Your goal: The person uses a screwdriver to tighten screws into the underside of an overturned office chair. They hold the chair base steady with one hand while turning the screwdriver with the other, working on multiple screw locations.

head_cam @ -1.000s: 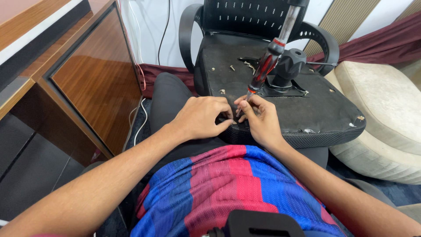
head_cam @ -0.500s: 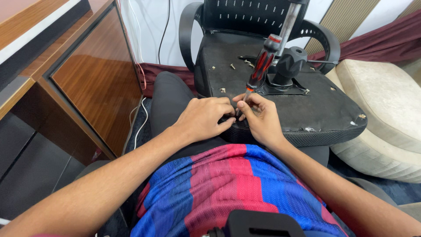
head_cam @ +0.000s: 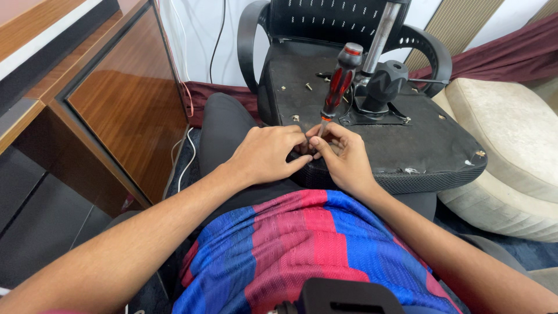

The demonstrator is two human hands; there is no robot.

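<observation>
Red-and-black screwdriver [head_cam: 339,81] pinched upright at the near edge of the upturned chair seat [head_cam: 424,145].

Your left hand [head_cam: 268,154] and right hand [head_cam: 344,156] meet fingertip to fingertip, both narrowed around the driver's tip and whatever small fastener sits under it; that fastener is hidden. The handle leans unsupported, so I judge it could tip or skid off the screw if your pinch loosens. Loose screws [head_cam: 308,87] lie scattered on the seat base near the metal gas-lift post [head_cam: 381,35]; no container holds them, and they could roll off.
</observation>
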